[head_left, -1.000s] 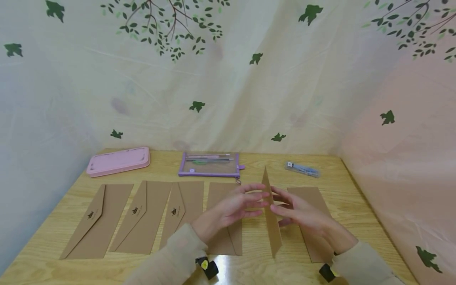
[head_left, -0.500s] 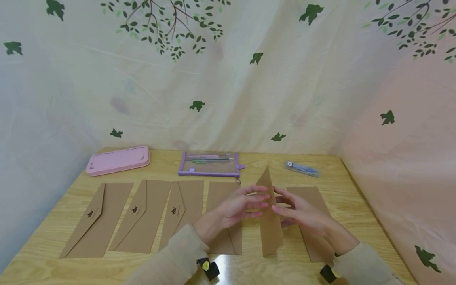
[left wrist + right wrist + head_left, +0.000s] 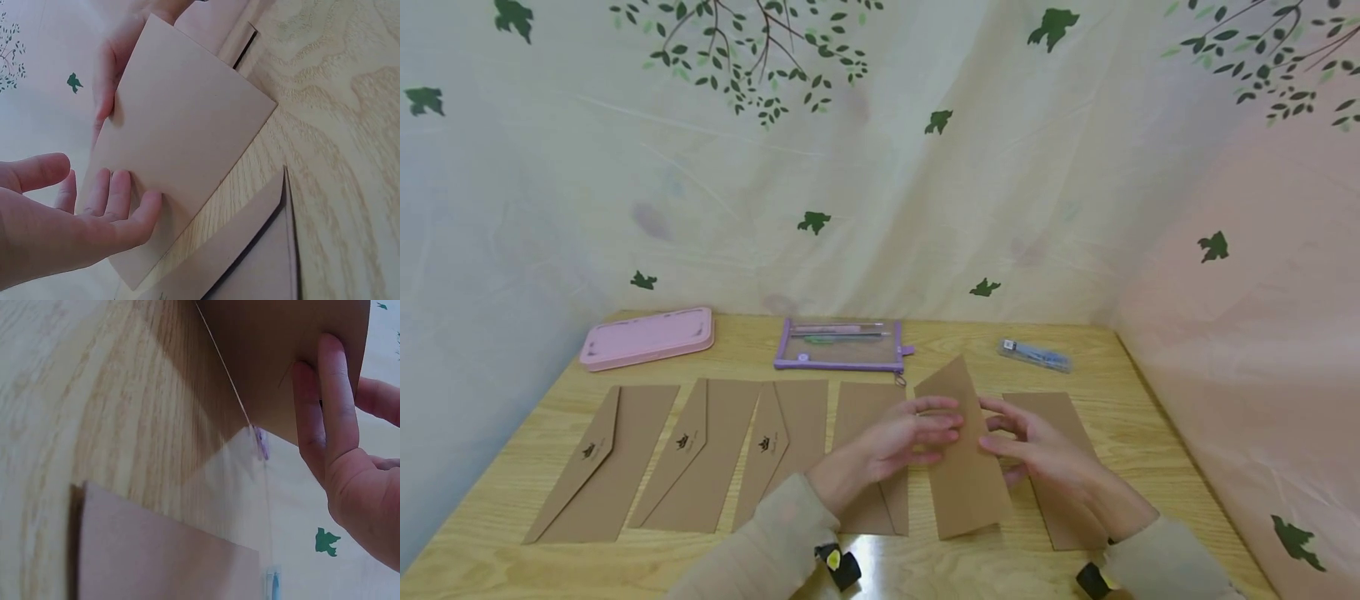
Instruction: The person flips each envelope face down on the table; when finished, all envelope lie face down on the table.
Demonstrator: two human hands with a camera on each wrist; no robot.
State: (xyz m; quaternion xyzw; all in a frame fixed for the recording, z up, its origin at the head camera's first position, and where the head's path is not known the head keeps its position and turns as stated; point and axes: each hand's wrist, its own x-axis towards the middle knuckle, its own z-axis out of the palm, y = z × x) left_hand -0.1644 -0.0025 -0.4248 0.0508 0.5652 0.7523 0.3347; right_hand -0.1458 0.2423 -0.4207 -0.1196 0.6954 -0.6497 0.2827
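1. Head view: one brown, rectangular paper envelope with a plain near face [image 3: 967, 487] stands tilted between the hands, above the wood-grain table [image 3: 587, 571]. Contact between its lower edge and the table cannot be confirmed.
2. Left hand [image 3: 891, 437]: fingers are extended, spread and slightly bent. The fingertips touch the near face; the thumb is apart from the paper. The hand does not grip.
3. Right hand [image 3: 1048, 446]: thumb and fingers pinch the right edge of the held envelope. The right wrist view shows two fingers [image 3: 337, 394] against its far face.
4. Left of the held envelope, three brown paper envelopes with pointed flaps and black crown prints [image 3: 688, 467] lie flat in a row. A fourth brown envelope [image 3: 859, 408] lies partly beneath the left hand and forearm.
5. A brown, plain-faced rectangular envelope [image 3: 1058, 523] lies flat below the right hand.
6. Table rear, left to right: pink rounded case [image 3: 647, 339]; transparent, purple-edged pouch containing pens [image 3: 842, 354]; clear, blue-toned packet [image 3: 1034, 356].
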